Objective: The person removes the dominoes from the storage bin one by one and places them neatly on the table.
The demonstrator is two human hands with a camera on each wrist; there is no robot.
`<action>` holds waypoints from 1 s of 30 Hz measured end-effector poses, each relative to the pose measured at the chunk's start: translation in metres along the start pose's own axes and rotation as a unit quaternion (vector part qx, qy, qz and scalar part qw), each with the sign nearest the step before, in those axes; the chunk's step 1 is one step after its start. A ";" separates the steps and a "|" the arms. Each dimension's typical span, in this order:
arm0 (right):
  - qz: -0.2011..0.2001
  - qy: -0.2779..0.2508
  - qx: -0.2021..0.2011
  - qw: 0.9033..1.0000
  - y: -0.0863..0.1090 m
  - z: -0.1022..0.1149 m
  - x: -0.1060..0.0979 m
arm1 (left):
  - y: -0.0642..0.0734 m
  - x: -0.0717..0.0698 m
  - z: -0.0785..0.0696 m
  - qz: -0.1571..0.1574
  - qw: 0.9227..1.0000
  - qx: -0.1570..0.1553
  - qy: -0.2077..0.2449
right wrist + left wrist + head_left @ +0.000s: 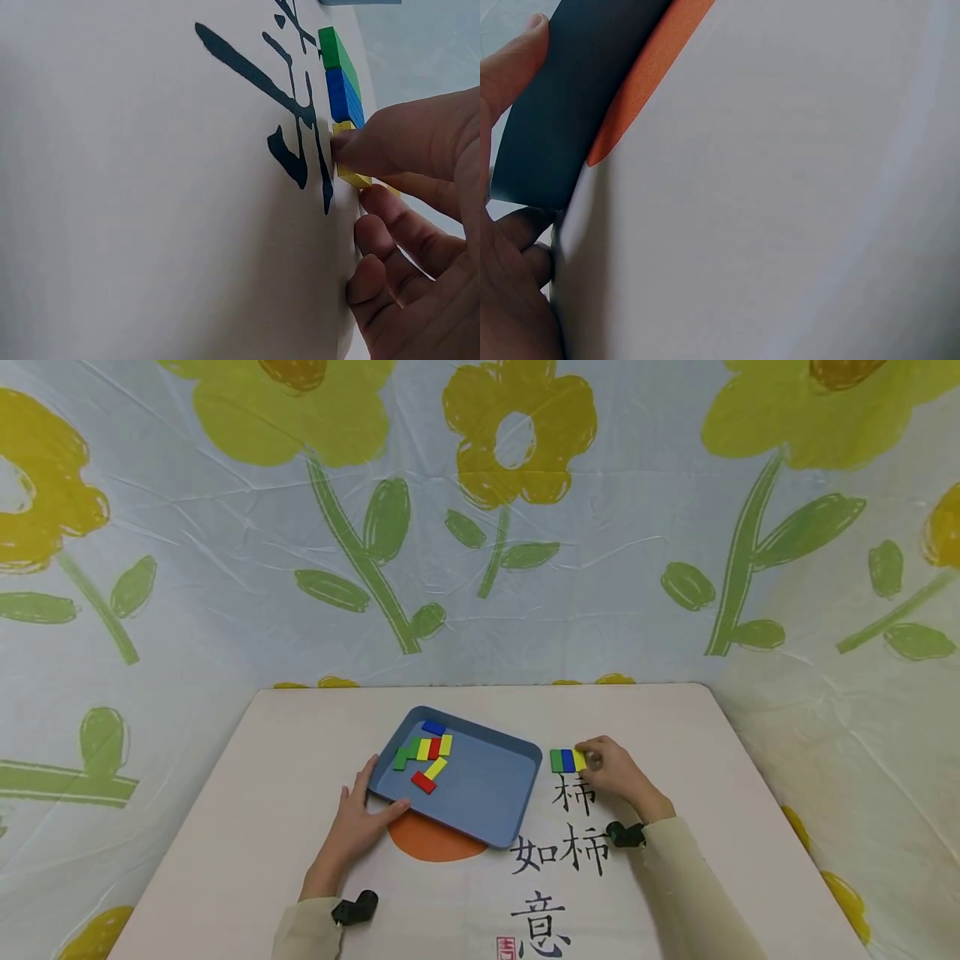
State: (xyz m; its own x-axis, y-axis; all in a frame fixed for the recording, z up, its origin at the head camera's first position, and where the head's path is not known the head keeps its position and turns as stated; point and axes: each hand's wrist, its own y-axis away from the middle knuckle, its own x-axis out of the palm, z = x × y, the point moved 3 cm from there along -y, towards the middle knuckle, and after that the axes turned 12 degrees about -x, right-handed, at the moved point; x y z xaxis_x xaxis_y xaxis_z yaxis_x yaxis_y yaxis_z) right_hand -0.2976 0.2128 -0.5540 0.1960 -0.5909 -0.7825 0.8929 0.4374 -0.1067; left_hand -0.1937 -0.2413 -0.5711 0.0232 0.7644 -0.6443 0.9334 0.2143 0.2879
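Observation:
My left hand grips the near left corner of a blue-grey tray, its thumb on the front rim and the other fingers along the left side. Right of the tray, my right hand pinches a yellow domino block between thumb and fingertips. That block lies at the right end of a short row, beside a blue block and a green block. Inside the tray's left half lie several flat blocks, among them a red block and a blue block.
The pale table cover bears black brush characters below the row and an orange printed shape, partly hidden under the tray. Behind the table's far edge hangs a flower-printed cloth. Small black devices sit on both wrists.

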 end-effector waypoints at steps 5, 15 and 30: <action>0.001 -0.006 0.005 1.000 0.001 0.000 0.001 | 0.001 0.000 0.001 0.001 1.000 -0.005 -0.001; -0.001 0.005 0.002 1.000 0.001 0.002 -0.002 | 0.000 -0.001 0.000 0.001 1.000 0.000 0.003; -0.029 -0.014 0.011 0.999 -0.002 0.009 -0.014 | 0.000 -0.001 0.000 0.004 1.000 0.002 0.000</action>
State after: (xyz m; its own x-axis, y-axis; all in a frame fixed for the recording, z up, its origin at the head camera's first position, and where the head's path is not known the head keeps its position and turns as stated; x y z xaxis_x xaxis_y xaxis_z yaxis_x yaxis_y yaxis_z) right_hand -0.2986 0.2141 -0.5376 0.1546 -0.6344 -0.7574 0.9118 0.3869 -0.1379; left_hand -0.1933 -0.2424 -0.5707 0.0312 0.7660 -0.6421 0.9348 0.2051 0.2901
